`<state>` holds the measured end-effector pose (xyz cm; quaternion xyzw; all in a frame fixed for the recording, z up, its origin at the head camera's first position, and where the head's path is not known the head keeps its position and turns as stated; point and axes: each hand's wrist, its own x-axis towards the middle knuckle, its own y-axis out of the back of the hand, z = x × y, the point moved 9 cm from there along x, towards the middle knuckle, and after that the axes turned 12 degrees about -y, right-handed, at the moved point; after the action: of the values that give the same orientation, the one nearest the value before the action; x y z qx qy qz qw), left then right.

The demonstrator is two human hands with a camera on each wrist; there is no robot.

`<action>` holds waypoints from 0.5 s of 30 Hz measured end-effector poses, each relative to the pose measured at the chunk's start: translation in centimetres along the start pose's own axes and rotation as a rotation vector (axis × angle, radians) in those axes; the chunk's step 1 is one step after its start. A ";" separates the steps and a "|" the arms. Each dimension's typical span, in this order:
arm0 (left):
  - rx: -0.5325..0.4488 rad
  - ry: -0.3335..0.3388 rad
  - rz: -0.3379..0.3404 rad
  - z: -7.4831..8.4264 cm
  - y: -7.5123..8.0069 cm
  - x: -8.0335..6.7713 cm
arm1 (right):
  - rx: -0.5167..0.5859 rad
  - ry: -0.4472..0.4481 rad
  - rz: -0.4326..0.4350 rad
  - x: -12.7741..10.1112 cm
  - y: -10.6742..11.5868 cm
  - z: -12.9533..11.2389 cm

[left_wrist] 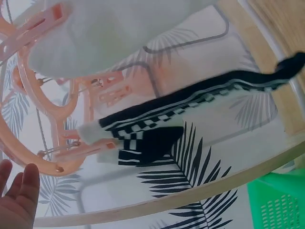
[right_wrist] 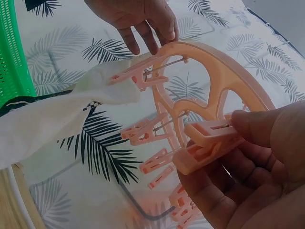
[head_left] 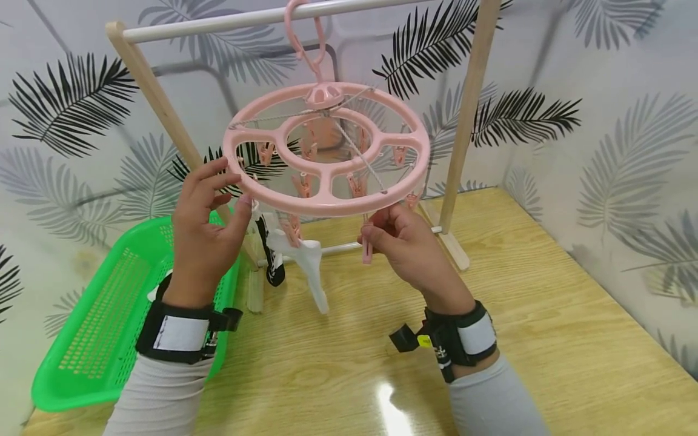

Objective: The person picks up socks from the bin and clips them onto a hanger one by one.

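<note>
Under the wooden rack's rail hung the pink round clip hanger (head_left: pixel 326 151), light, stiff and swingy. Left hand (head_left: pixel 209 221) steadied its rim, fingers loose; right hand (head_left: pixel 406 239) pinched a springy peg (right_wrist: pixel 209 143), best squeezed at its tail.

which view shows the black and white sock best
The left wrist view: the checkered sock fills the frame, clipped by a pink peg. The head view shows it small, partly behind the white sock. The right wrist view catches only a dark sliver.

Pink round peg hanger (head_left: pixel 327 148) hangs level; one peg (head_left: pixel 368 248) (pink) pinched
</note>
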<state>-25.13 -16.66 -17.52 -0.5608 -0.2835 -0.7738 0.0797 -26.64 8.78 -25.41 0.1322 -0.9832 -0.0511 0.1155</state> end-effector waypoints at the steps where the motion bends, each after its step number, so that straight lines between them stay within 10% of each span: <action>1: -0.022 0.030 0.021 -0.3 0.2 -0.2 | 0.007 -0.003 0.006 0.1 0.0 0.0; 8: -0.048 0.208 0.125 -3.2 2.2 -1.4 | 0.076 0.005 0.020 0.4 0.0 0.2; 15: 0.185 0.270 -0.038 -8.2 5.0 -3.3 | 0.062 -0.021 0.050 0.3 0.3 0.4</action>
<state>-28.54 -25.77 -20.49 -0.4365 -0.3508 -0.8142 0.1534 -27.10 9.00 -25.70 0.1106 -0.9884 -0.0192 0.1021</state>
